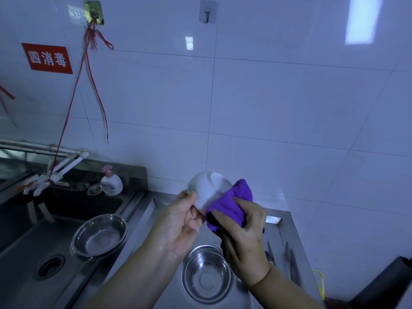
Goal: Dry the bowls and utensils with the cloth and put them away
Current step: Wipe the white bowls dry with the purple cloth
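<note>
My left hand (181, 221) grips a small steel bowl (207, 188) by its rim, tilted and held above the counter. My right hand (244, 233) presses a purple cloth (229, 205) against the bowl's right side. Below my hands a steel bowl (206, 274) stands upright on the steel counter (278, 233). Two stacked steel bowls (100, 236) lean at the sink's right edge. Utensils (289, 259) lie on the counter to the right, partly hidden by my right wrist.
A sink basin (33, 253) with a round drain (49, 266) lies at the left, with a white tap (55, 172) above it. A soap pump bottle (110, 182) stands on the sink's back ledge. White tiled wall behind; a dark object (388, 284) at lower right.
</note>
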A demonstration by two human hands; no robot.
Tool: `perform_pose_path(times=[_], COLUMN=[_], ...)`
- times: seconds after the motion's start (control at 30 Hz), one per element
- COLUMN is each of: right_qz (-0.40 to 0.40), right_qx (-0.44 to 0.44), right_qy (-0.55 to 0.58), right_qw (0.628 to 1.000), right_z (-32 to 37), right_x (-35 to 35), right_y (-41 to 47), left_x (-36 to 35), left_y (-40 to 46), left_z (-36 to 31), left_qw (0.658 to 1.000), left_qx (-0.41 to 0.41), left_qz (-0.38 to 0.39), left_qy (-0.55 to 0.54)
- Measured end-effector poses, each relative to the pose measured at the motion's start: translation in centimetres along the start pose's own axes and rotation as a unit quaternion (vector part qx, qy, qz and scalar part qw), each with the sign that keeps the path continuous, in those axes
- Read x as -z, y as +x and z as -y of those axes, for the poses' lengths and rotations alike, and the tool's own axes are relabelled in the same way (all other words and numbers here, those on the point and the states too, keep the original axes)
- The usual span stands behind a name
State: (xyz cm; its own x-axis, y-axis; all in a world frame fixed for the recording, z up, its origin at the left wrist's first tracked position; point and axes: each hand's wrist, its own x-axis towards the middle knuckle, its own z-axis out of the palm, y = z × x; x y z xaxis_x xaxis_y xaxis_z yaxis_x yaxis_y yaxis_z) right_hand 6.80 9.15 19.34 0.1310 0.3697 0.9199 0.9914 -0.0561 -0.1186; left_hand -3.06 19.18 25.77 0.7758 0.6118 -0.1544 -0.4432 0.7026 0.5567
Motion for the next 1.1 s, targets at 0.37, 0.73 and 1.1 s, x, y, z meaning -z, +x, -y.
perform_pose_path(times=[0.37,0.73,1.1], right_qz=[-0.008,-0.015,0.105], right_qx=[0.050,-0.319,-0.318], right_qy=[0.045,0.265,0.313], right_qw=[0.998,0.910,0.889], right_z=[-2.6,-1.9,-1.7], right_x=[0.8,1.4,0.8], right_y=[-0.6,1.6,4.2], left_x=[0.4,1.7,3.6], left_y=[-0.3,-1.0,-1.2], left_z=[0.9,1.7,0.9], left_qw=[0.996,0.997,0.991], left_qx=[0.048,0.066,0.020], left_qz=[-0.018,0.010,0.074], left_qy=[-0.070,-0.041,0.108])
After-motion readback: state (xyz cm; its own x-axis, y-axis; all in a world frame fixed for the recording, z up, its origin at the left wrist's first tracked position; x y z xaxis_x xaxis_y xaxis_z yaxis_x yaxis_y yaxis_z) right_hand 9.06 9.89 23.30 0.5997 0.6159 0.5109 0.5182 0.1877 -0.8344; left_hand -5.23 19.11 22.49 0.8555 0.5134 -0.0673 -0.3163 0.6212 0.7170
